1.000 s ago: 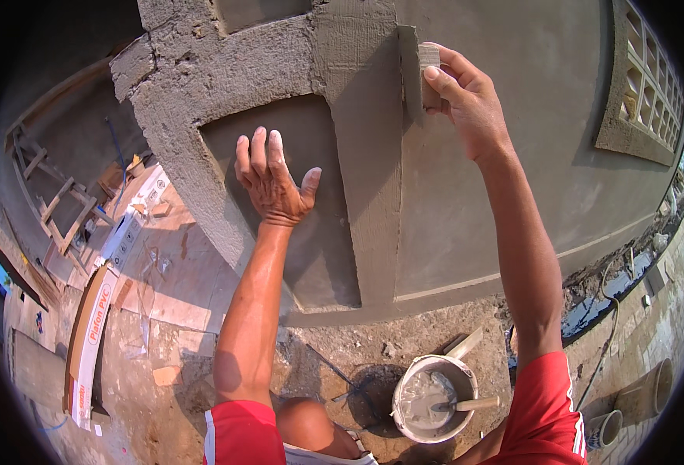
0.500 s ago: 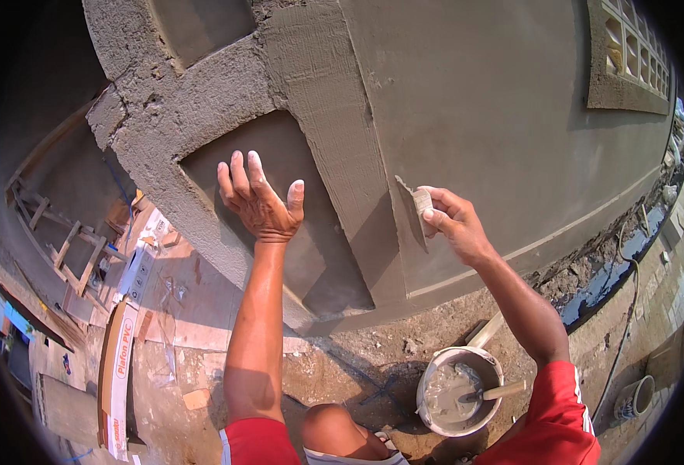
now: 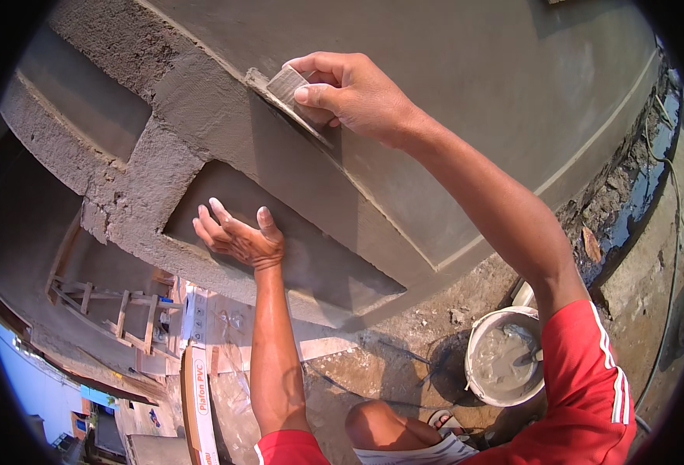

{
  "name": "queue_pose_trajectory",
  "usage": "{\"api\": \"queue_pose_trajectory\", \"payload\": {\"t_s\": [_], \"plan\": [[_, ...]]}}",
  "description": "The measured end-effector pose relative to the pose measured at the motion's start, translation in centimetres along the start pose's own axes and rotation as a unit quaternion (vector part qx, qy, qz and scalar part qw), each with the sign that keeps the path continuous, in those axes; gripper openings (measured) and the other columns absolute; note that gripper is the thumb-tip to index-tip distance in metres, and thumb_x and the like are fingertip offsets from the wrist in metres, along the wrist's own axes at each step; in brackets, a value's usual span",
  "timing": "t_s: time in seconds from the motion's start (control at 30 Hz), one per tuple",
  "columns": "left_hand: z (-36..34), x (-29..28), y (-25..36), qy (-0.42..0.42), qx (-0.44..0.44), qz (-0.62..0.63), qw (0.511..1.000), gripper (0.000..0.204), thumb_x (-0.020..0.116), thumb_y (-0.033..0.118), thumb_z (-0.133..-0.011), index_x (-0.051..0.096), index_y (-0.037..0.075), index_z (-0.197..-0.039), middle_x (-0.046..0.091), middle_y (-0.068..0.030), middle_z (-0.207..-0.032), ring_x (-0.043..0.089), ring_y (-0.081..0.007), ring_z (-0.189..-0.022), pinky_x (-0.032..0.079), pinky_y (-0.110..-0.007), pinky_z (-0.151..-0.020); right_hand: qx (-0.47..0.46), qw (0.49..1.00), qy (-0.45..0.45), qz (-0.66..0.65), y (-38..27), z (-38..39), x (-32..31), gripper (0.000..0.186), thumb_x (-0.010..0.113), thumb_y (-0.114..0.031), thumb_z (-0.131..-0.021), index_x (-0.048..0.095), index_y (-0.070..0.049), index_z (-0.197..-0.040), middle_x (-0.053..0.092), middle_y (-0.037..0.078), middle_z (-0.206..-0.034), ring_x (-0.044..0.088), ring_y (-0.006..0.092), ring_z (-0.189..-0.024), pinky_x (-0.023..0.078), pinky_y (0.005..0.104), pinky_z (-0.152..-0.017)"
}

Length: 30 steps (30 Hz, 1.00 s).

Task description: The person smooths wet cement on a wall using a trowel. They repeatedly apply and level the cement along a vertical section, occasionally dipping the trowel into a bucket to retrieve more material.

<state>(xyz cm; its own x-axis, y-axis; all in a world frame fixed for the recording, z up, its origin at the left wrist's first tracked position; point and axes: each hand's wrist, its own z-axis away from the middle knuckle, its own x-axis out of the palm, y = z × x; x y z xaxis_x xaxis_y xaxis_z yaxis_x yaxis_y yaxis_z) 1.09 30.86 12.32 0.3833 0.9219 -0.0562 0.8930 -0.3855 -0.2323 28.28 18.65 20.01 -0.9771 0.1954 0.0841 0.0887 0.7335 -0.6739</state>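
Wall of smooth grey cement [image 3: 497, 101], with thin grey scraper [image 3: 286, 82] along its textured band [image 3: 303, 180].
Right hand [image 3: 365, 97] pinches the scraper; left hand [image 3: 247, 243] spreads its fingers before a dark recessed panel [image 3: 323, 260].

Up and right of the recess [image 3: 315, 252], smooth wall [image 3: 505, 93] offers open passage past the right forearm [image 3: 489, 190]. Scraper [image 3: 286, 82] and right grip [image 3: 361, 97] obstruct above the recess; left grip [image 3: 249, 242] blocks its left end; bucket [image 3: 505, 400] bars lower right.
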Motion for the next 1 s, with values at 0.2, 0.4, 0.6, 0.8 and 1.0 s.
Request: {"api": "queue_pose_trajectory", "payload": {"t_s": [0.2, 0.4, 0.6, 0.8, 1.0], "plan": [[-0.1, -0.2, 0.4, -0.007, -0.006, -0.002, 1.0, 0.081, 0.035, 0.066, -0.094, 0.039, 0.002, -0.142, 0.028, -0.0194, -0.147, 0.023, -0.0427, -0.138, 0.022, -0.057, -0.109, 0.063, 0.997, -0.034, -0.021, 4.3, 5.5, 0.3, 0.039, 0.058, -0.012, -0.094, 0.056, 0.0, -0.13, 0.067, 0.009, -0.11, 0.063, 0.0136, -0.098, 0.053, 0.0317, -0.088], [-0.1, -0.3, 0.1, -0.013, 0.001, -0.019, 1.0, 0.08, 0.037, 0.063, -0.094, 0.036, 0.001, -0.144, 0.027, -0.0196, -0.146, 0.022, -0.0407, -0.139, 0.022, -0.058, -0.11, 0.138, 0.99, -0.02, -0.017, 9.5, 14.1, -0.6, 0.04, 0.06, -0.009, -0.09, 0.059, -0.003, -0.13, 0.068, 0.013, -0.115, 0.065, 0.0219, -0.107, 0.05, 0.0379, -0.096], [0.0, 0.0, 0.3, -0.015, 0.005, -0.024, 1.0, 0.078, 0.037, 0.061, -0.094, 0.036, 0.001, -0.145, 0.025, -0.0196, -0.147, 0.021, -0.0405, -0.139, 0.021, -0.058, -0.11, 0.226, 0.973, -0.04, 0.019, 15.4, 23.0, -3.7, 0.042, 0.063, -0.013, -0.091, 0.058, -0.003, -0.131, 0.067, 0.008, -0.114, 0.063, 0.0167, -0.104, 0.05, 0.0348, -0.093], [-0.1, -0.2, 0.1, -0.011, 0.006, -0.022, 1.0, 0.079, 0.038, 0.062, -0.094, 0.039, 0.0, -0.143, 0.027, -0.02, -0.146, 0.021, -0.0422, -0.139, 0.022, -0.057, -0.109, 0.285, 0.898, 0.019, -0.335, 13.6, 22.6, -5.7, 0.053, 0.069, -0.02, -0.091, 0.049, -0.002, -0.137, 0.065, 0.01, -0.117, 0.065, 0.0155, -0.104, 0.055, 0.032, -0.089], [-0.1, -0.3, 0.3, -0.018, 0.014, -0.04, 0.999, 0.078, 0.039, 0.059, -0.094, 0.036, -0.001, -0.144, 0.027, -0.0197, -0.144, 0.022, -0.0399, -0.138, 0.021, -0.057, -0.11, 0.248, 0.87, -0.013, -0.427, 11.3, 19.4, -4.4, 0.05, 0.073, -0.026, -0.089, 0.053, -0.002, -0.128, 0.064, 0.007, -0.112, 0.065, 0.0143, -0.097, 0.056, 0.0304, -0.082]]}}
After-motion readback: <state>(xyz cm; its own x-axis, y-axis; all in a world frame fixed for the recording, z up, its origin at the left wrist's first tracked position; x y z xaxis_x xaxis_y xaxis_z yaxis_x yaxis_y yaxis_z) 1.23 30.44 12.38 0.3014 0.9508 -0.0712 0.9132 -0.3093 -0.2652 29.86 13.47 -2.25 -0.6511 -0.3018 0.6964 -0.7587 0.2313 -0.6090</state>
